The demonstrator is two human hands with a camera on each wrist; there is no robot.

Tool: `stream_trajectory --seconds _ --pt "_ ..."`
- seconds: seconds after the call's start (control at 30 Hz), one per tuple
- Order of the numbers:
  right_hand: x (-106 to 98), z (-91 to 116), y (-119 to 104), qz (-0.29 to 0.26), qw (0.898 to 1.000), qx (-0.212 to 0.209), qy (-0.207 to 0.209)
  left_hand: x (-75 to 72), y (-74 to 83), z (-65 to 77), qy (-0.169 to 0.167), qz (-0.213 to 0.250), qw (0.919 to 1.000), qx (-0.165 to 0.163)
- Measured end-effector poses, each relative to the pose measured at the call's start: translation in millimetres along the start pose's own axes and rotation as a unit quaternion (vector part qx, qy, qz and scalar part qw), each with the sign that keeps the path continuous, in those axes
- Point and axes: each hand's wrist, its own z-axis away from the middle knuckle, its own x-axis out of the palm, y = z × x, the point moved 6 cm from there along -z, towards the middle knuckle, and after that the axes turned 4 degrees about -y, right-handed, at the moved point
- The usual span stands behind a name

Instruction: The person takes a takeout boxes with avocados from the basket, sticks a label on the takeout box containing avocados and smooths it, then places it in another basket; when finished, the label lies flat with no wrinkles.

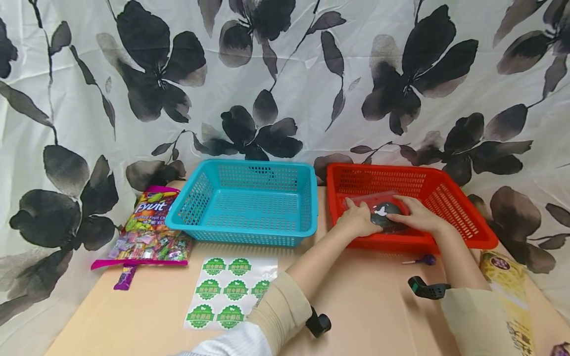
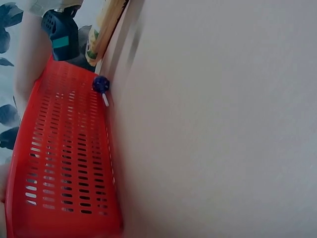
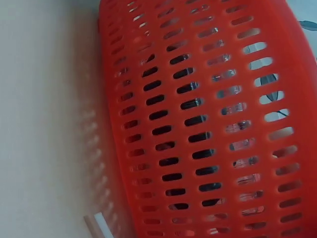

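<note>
Inside the red basket (image 1: 463, 217) lies a clear plastic bag (image 1: 378, 196) with a dark, rounded patch bearing a white figure. My left hand (image 1: 359, 220) touches the bag's left side with fingers spread. At the right side, my right hand (image 1: 416, 215) rests on it, thumb and fingers apart, thumb over the dark patch. Both wrist views mostly show the basket's slotted outer wall (image 2: 69, 148); through the slots of that red wall (image 3: 223, 124) something dark and shiny plastic shows. A purple-wrapped lollipop (image 1: 429, 259) lies on the table before the basket.
Left of the red basket stands a blue basket (image 1: 249, 232). Further left are a candy bag (image 1: 151, 227) and a small purple-wrapped candy (image 1: 125, 278). A sheet of green round stickers (image 1: 222, 291) lies in front. A yellow packet (image 1: 507, 282) is at right.
</note>
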Motion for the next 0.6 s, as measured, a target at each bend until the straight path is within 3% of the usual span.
stream_trajectory --seconds 0.23,0.6 --pt "-2.3 -0.5 -1.0 0.011 1.0 -0.005 0.027 -3.1 -2.4 3.1 0.005 0.045 0.9989 0.008" --pt "-11.8 10.7 -0.7 0.006 0.997 0.015 0.079 -6.8 0.8 9.1 0.052 0.057 0.9951 0.063"
